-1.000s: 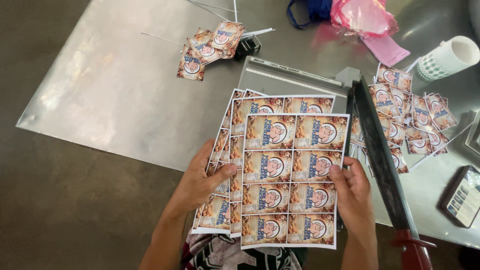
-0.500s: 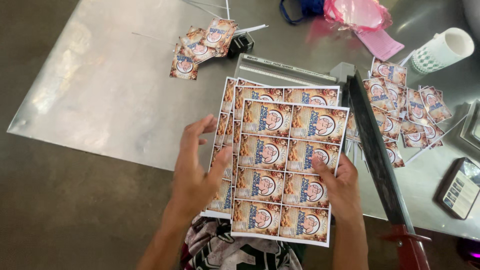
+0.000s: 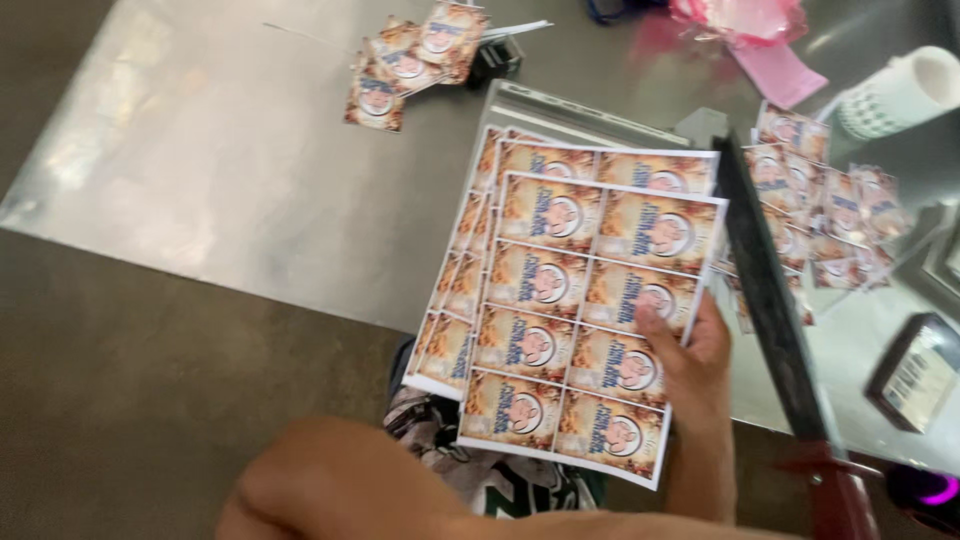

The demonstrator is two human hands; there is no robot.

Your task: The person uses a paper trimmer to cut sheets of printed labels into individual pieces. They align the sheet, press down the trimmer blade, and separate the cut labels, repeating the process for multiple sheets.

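**Printed sheets held over the cutter**

The left forearm [image 3: 340, 490] crosses low; its hand is hidden, grip unknowable. The fanned stack of glossy printed label sheets [image 3: 570, 300] hangs above the grey paper trimmer [image 3: 600, 115], thin, floppy and likely slippery, best pinched at the edge. The right hand [image 3: 690, 355] clasps its right margin.

I record a dull brown-grey work surface [image 3: 130, 380] running across the left and bottom of the head view, matte and faintly mottled. On it lies a large sheet of bare metal [image 3: 230, 170], its near edge running diagonally from left down toward the middle. The sheet takes soft diffuse light and throws back pale, smeared reflections, brightest at the upper left. I see pinkish glare on the metal at the top right. No walls, windows or lamps fall within the view.
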